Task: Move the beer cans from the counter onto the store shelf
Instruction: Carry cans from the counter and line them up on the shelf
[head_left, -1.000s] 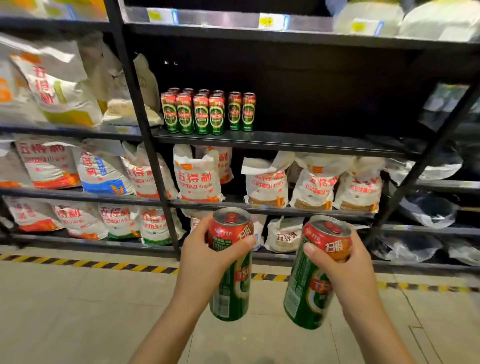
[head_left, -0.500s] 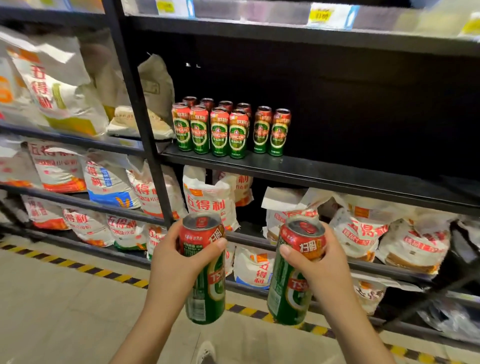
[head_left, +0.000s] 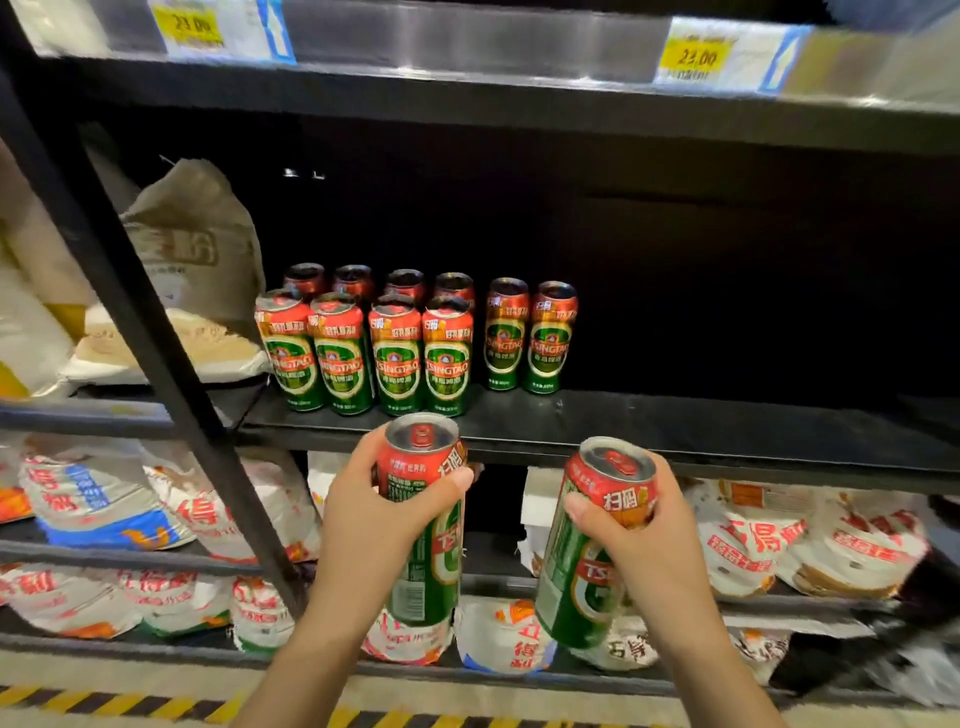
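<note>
Head view: hands below the shelf (head_left: 675, 431)
Left hand (head_left: 374, 525): fingers wrapped round left can (head_left: 426, 519) — upright
Right hand (head_left: 649, 551): fingers wrapped round right can (head_left: 592, 551) — tilted
Shelf: ten cans (head_left: 410, 338) standing

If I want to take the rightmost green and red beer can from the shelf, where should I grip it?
Probably grip the rightmost green and red beer can around its straight middle wall, coming from the front or right: it stands upright, another can sits close on its left, and the black shelf is bare to its right.

Bare black shelf (head_left: 727, 426) right of the standing cans (head_left: 415, 343); slanted upright post (head_left: 156, 364) at left.
</note>
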